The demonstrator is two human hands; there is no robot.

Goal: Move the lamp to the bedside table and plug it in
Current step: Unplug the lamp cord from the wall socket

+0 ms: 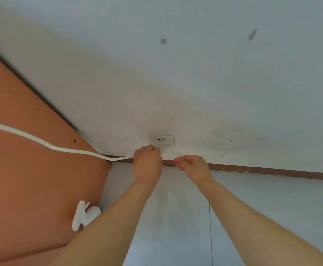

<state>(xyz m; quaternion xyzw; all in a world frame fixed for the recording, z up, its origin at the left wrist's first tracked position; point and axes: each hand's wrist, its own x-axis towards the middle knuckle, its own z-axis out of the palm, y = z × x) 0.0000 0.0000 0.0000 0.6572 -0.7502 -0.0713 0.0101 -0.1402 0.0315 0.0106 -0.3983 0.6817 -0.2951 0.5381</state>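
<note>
Head view: both hands at a low wall socket, white cord trailing off toward 9 o'clock.

The left hand (pixel 147 163) is curled closed around the white plug (pixel 162 146), holding it against the lower half of the white wall socket (pixel 163 141), just below centre frame. The white cord (pixel 41 144) runs from that hand across the orange-brown panel (pixel 32 179) that fills the 8 o'clock side; the lamp itself is out of view. The right hand (pixel 192 165) hangs just beside the left toward 3 o'clock, loosely curled with fingertips pinched together, holding nothing visible. The pale wall (pixel 195 73), scuffed and marked, fills the upper frame; a reddish-brown skirting board (pixel 271 170) edges the grey floor (pixel 185 217). A white clip-like object (pixel 85 215) sits at 7 o'clock against the panel.
</note>
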